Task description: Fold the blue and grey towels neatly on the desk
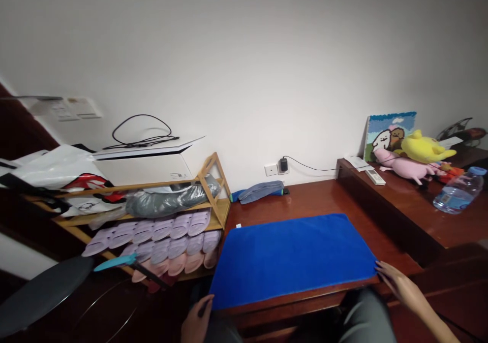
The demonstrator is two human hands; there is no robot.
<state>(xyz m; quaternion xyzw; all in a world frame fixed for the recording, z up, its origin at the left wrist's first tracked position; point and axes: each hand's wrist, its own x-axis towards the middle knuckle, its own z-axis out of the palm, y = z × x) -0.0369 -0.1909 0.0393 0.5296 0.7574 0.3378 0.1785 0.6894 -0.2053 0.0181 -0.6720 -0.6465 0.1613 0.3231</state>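
Note:
A blue towel [293, 256] lies spread flat on the reddish-brown wooden desk [312, 199], a small white tag at its far left corner. My left hand [197, 320] is at the towel's near left corner, with thumb and fingertips closed on the edge. At the near right corner, my right hand [395, 280] pinches the cloth between its fingers. Behind the towel, a folded grey-blue cloth [262, 191] rests against the wall.
Left of the desk stands a wooden rack [218, 208] with several slippers [181, 224] and a white box [145, 167]. The raised right section holds a water bottle [459, 193], a remote [375, 177], a pink plush toy [406, 168] and a yellow plush toy [423, 146].

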